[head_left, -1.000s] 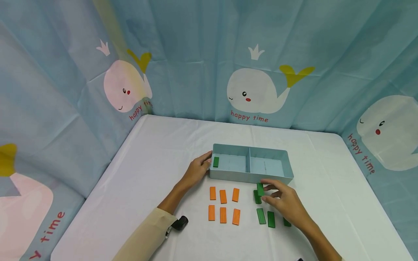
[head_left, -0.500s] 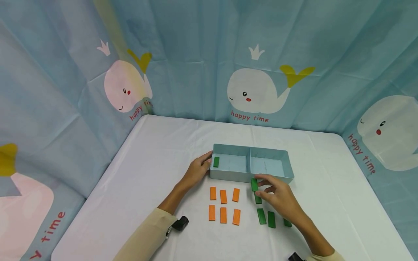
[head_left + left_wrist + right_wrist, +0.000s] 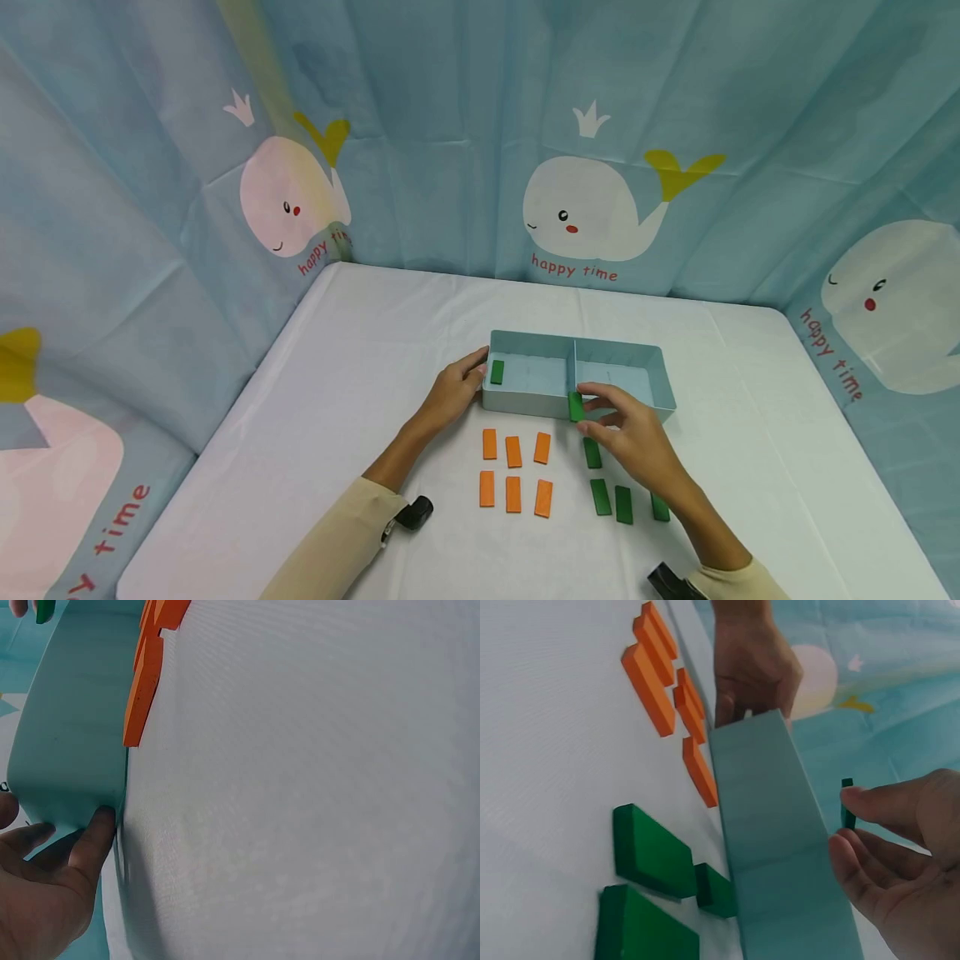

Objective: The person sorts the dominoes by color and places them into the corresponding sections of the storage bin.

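Thumb and fingers of my right hand (image 3: 633, 437) pinch a small green block (image 3: 576, 407) in front of the divider of the blue-grey box (image 3: 525, 403). From the right wrist view, this block (image 3: 847, 804) is above the level of the box's rim. My left hand (image 3: 450, 396) rests against the box's left end. The left wrist view shows its fingertips (image 3: 103, 817) touching that end wall, without wrapping around it. Another green block (image 3: 497, 372) lies inside the left compartment. Several green blocks (image 3: 623, 505) lie on the table below my right hand.
Several orange blocks (image 3: 513, 494) lie in two rows in front of the box's left half. The box stands on a white-covered table (image 3: 360, 333). Behind it hangs a blue curtain (image 3: 450, 200) printed with whales.
My right hand has carried its green block left and away from me, from over the green blocks to the box's front wall. My left hand and the box stay put.
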`<state>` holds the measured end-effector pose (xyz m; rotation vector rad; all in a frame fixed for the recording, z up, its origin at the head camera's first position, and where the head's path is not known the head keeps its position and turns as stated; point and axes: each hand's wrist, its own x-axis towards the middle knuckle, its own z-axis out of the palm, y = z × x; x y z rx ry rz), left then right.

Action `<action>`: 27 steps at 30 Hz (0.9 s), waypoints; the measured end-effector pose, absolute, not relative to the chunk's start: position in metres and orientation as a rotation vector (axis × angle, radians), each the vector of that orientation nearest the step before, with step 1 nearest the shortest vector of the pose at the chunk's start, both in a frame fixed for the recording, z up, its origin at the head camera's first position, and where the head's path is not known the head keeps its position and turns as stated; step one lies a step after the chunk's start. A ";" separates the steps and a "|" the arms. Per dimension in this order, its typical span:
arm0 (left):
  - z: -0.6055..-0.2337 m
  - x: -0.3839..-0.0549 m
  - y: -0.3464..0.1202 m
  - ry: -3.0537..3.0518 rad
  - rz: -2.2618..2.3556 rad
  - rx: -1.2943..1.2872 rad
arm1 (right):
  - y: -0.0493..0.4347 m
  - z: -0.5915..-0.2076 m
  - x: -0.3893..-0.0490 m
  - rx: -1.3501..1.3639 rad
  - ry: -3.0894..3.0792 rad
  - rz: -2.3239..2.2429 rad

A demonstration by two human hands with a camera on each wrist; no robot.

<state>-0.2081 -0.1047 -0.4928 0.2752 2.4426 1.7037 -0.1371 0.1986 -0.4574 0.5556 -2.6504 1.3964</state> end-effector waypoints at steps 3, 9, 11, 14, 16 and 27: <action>-0.493 -0.208 -0.105 2.463 1.691 0.281 | 0.196 -0.456 -0.140 0.554 -2.644 1.409; -0.492 -0.206 -0.104 2.432 1.720 0.275 | 0.192 -0.456 -0.145 0.589 -2.605 1.451; -0.492 -0.206 -0.104 2.435 1.715 0.274 | 0.189 -0.456 -0.147 0.598 -2.593 1.473; -0.492 -0.206 -0.104 2.437 1.713 0.271 | 0.184 -0.455 -0.150 0.607 -2.582 1.491; -0.492 -0.206 -0.105 2.440 1.712 0.273 | 0.181 -0.455 -0.152 0.615 -2.576 1.491; -0.490 -0.205 -0.104 2.438 1.723 0.288 | 0.166 -0.455 -0.160 0.621 -2.567 1.506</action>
